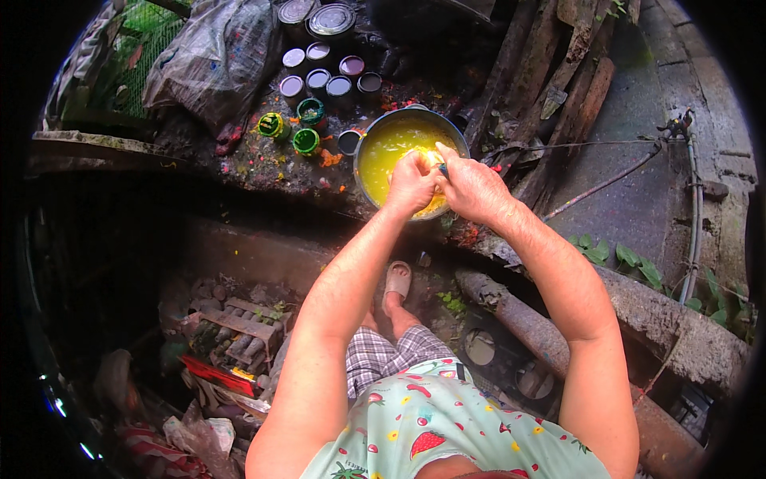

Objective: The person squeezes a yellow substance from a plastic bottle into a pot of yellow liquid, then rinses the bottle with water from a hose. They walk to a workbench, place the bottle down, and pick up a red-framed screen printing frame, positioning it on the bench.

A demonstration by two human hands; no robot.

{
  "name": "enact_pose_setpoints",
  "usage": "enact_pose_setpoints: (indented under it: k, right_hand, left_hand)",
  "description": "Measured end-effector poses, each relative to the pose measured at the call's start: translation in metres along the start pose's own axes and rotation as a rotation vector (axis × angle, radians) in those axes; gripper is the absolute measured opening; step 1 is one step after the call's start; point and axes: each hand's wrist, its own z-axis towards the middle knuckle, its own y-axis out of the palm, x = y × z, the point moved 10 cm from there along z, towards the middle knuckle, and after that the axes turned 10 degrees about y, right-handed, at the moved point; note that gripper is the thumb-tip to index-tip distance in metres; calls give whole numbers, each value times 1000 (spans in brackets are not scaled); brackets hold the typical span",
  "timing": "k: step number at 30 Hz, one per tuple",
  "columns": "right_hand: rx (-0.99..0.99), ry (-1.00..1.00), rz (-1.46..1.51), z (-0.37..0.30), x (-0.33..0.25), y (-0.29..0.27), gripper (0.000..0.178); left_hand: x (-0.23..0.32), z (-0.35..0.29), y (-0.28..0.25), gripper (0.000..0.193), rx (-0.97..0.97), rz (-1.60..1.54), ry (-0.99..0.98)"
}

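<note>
A round metal pot [358, 164] holds yellow liquid with pale, foamy patches and stands ahead of me. Both my hands are over it, close together with fingers bent. My left hand [411, 185] is closed around something its fingers hide. My right hand [472, 185] grips a small thing with a dark blue-green end showing by the thumb; its kind I cannot make out. Between the hands shows a bright yellow-white patch [432, 156], too overexposed to identify. Left of the pot are open cans with yellow paint [272, 125], green paint [306, 141] and dark green paint [311, 112].
A dark open can [349, 142] stands against the pot's left side. Several lidded cans [339, 86] are grouped farther back. Weathered planks [527, 80] lean at the right, beside a thin pole [602, 182]. A concrete ledge [670, 319] and a thick pipe [511, 307] run below.
</note>
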Motion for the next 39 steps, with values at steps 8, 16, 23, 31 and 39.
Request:
enact_pose_setpoints:
  k: [8, 16, 23, 31, 39]
  right_hand:
    - [-4, -29, 75, -3, 7, 2, 62]
    - [-2, -124, 151, -6, -4, 4, 60]
    - [-53, -76, 197, 0, 1, 2, 59]
    - [-221, -164, 226, -12, -1, 0, 63]
    - [-138, -78, 187, -6, -3, -5, 58]
  left_hand:
    - [-14, -12, -3, 22, 94, -321, -79]
    - [-7, -16, -6, 14, -5, -540, -112]
    - [0, -26, 17, 15, -153, -621, -20]
    - [13, -31, 2, 21, -151, -608, -93]
    - [15, -30, -7, 33, -16, -760, -10]
